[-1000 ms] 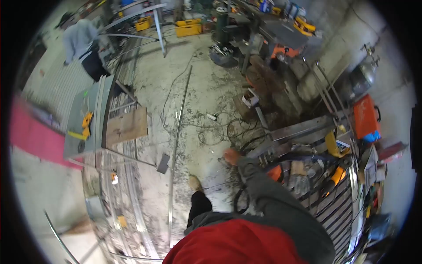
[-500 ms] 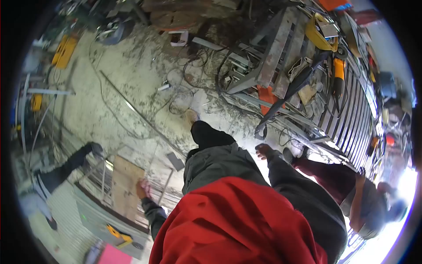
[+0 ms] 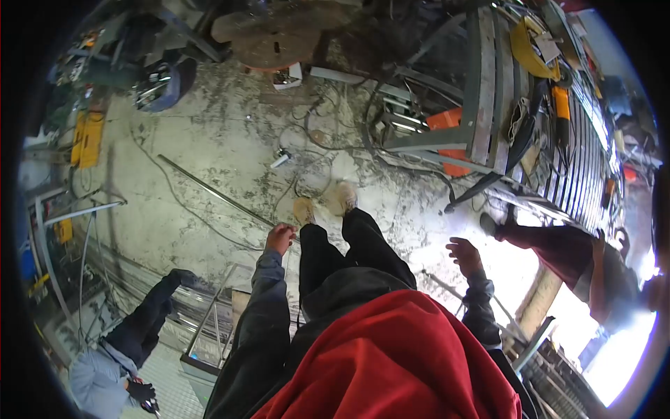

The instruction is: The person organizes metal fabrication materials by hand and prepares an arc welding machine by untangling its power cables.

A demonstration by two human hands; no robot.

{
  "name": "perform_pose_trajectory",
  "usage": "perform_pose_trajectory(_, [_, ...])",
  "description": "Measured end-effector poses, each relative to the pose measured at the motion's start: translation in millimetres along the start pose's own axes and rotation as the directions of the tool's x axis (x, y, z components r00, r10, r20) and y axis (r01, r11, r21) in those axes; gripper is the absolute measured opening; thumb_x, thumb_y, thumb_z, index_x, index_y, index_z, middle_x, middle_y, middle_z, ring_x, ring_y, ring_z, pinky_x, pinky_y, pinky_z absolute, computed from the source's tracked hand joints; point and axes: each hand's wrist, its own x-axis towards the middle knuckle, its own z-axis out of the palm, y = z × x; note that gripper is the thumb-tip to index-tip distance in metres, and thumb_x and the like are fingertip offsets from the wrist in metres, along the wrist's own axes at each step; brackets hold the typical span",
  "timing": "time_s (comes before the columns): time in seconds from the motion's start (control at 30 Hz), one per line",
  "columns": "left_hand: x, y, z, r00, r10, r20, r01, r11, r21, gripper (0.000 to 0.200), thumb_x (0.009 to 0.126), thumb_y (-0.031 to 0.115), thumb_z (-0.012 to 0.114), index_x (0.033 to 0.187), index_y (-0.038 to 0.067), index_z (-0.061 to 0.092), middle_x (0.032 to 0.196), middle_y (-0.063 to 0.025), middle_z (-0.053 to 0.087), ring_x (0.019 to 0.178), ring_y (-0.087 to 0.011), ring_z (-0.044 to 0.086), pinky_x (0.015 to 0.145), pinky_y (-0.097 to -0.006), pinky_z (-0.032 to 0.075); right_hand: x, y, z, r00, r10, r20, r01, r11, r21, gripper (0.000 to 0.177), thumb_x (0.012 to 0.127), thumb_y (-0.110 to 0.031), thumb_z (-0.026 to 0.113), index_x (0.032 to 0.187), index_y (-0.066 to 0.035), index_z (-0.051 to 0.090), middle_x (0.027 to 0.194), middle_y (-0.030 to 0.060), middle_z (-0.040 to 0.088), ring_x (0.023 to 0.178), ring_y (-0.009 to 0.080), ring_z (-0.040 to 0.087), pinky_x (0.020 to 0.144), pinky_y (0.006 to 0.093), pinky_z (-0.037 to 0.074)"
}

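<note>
My left hand (image 3: 280, 239) hangs in front of my left thigh over the floor, its fingers loosely bent and nothing visible in them. Below it, the end of a long thin metal bar (image 3: 216, 190) appears close to the hand in the view; the bar lies on the floor. My right hand (image 3: 465, 256) is held out to the right of my legs, fingers apart, with nothing in it. Both my shoes (image 3: 342, 198) are on the stained concrete floor (image 3: 209, 140). A small white object (image 3: 280, 159) lies ahead of them.
A slatted metal bench (image 3: 481, 91) stands at right, with a yellow container (image 3: 534, 49) and an orange-handled tool (image 3: 562, 105) on it. Cables (image 3: 321, 140) cross the floor. One person (image 3: 105, 370) is at lower left, another (image 3: 558, 258) at right. A yellow case (image 3: 87, 140) sits far left.
My body has turned and stepped forward, and both feet now show. My left hand has swung forward and inward; my right hand is farther out to the right. The wooden board at lower left is mostly hidden.
</note>
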Motion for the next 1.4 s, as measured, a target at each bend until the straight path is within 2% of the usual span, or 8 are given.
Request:
perform_pose_trajectory(0.27, [53,50,59,0.961,0.145,0.235,-0.175,0.978,0.112,0.023,0.087,0.029,0.063,0.091,0.007,0.060,0.079,0.0023,0.057,0.066,-0.0058,0.049,0.055,-0.0238,0.039,-88,71,-31,0.879,0.424,-0.217,-0.392,0.903,0.178,0.042,0.090,-0.033,0.057,0.125,-0.012,0.052,0.111,0.0092,0.063,0.092,0.0214,0.062,0.070,0.0348,0.051])
perform_pose_trajectory(0.6, [31,196,319,0.691,0.562,0.456,-0.718,0.610,0.335,0.066,0.080,0.037,0.072,0.128,-0.001,0.045,0.122,-0.0187,0.054,0.110,-0.0258,0.053,0.088,-0.0347,0.045,11,191,-166,0.979,0.169,-0.111,-0.092,0.863,0.496,0.038,0.091,-0.032,0.058,0.124,-0.013,0.052,0.104,0.0037,0.063,0.083,0.0152,0.059,0.065,0.0301,0.049])
perform_pose_trajectory(0.77, [86,172,432,0.792,0.575,0.207,-0.525,0.467,0.711,0.072,0.071,0.039,0.079,0.121,-0.005,0.051,0.119,-0.0174,0.056,0.111,-0.0225,0.052,0.090,-0.0354,0.045,202,366,-175,0.996,0.044,-0.075,0.026,0.671,0.741,0.031,0.086,-0.011,0.057,0.117,-0.014,0.054,0.095,0.0063,0.062,0.068,0.0158,0.058,0.048,0.0285,0.044])
perform_pose_trajectory(0.8, [127,166,434,0.728,0.640,0.245,-0.594,0.412,0.691,0.067,0.072,0.037,0.078,0.118,-0.005,0.055,0.117,-0.0159,0.057,0.108,-0.0206,0.054,0.091,-0.0344,0.044,253,418,-154,0.960,0.162,-0.228,-0.116,0.973,0.201,0.030,0.084,-0.011,0.059,0.113,-0.013,0.056,0.085,0.0040,0.063,0.060,0.0142,0.056,0.044,0.0301,0.043])
perform_pose_trajectory(1.0, [190,147,450,0.160,0.971,-0.177,-0.751,0.236,0.616,0.065,0.078,0.039,0.073,0.116,-0.011,0.055,0.113,-0.0161,0.061,0.101,-0.0193,0.058,0.093,-0.0323,0.044,341,403,-179,0.993,0.005,-0.116,0.036,0.938,0.344,0.020,0.082,-0.021,0.056,0.093,-0.008,0.066,0.096,0.0093,0.067,0.091,0.0275,0.063,0.079,0.0351,0.049])
perform_pose_trajectory(1.07, [165,137,484,0.212,0.903,-0.375,-0.722,0.403,0.563,0.058,0.075,0.032,0.076,0.111,-0.009,0.057,0.105,-0.0156,0.064,0.094,-0.0225,0.060,0.085,-0.0356,0.049,395,417,-189,0.987,-0.063,-0.147,0.113,0.924,0.365,0.021,0.082,-0.022,0.057,0.094,-0.007,0.065,0.097,0.0082,0.067,0.092,0.0267,0.063,0.079,0.0346,0.049])
perform_pose_trajectory(1.2, [215,140,486,-0.029,0.942,-0.334,-0.993,0.012,0.118,0.038,0.079,0.022,0.067,0.098,-0.010,0.060,0.100,-0.0201,0.065,0.084,-0.0271,0.064,0.077,-0.0378,0.053,490,357,-252,0.664,-0.350,-0.661,0.637,0.729,0.253,0.022,0.090,-0.023,0.057,0.104,-0.006,0.063,0.092,0.0124,0.065,0.083,0.0220,0.062,0.076,0.0322,0.048])
perform_pose_trajectory(1.4, [291,179,385,-0.546,0.838,0.010,-0.516,-0.346,0.783,0.034,0.083,0.021,0.062,0.100,-0.008,0.063,0.098,-0.0201,0.065,0.087,-0.0283,0.065,0.078,-0.0400,0.056,536,190,-273,0.523,-0.797,-0.302,0.852,0.497,0.163,0.043,0.086,-0.035,0.061,0.115,-0.004,0.060,0.103,0.0163,0.065,0.096,0.0222,0.062,0.086,0.0339,0.049])
